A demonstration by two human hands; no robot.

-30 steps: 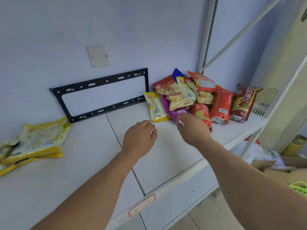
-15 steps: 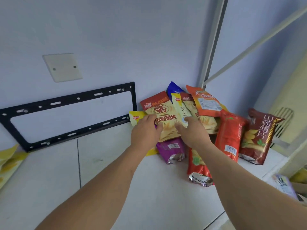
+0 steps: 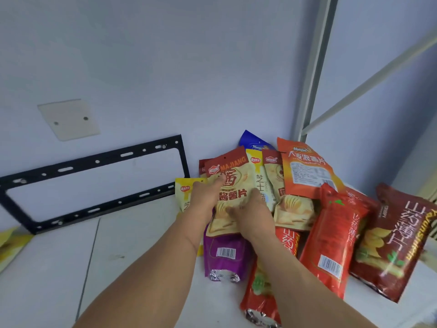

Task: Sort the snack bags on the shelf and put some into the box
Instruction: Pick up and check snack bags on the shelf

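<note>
Both hands on the cream-and-red MAJIANG bag, topmost in the heap of snack bags at the back right corner of the white shelf. Left hand laid along the bag's left edge, fingers fairly straight and pointing up across its front — thumb side hidden, so impossible to tell whether pinching. Right hand flat on the lower right of the same bag, fingers spread and pressing down. Under the bag's lower end, a purple bag with a barcode. Left of it, a yellow bag, partly covered by the left hand. To the right, an orange bag with Chinese print, a red bag with a barcode, and a dark red bag reading CRISPY — a blue bag behind.
</note>
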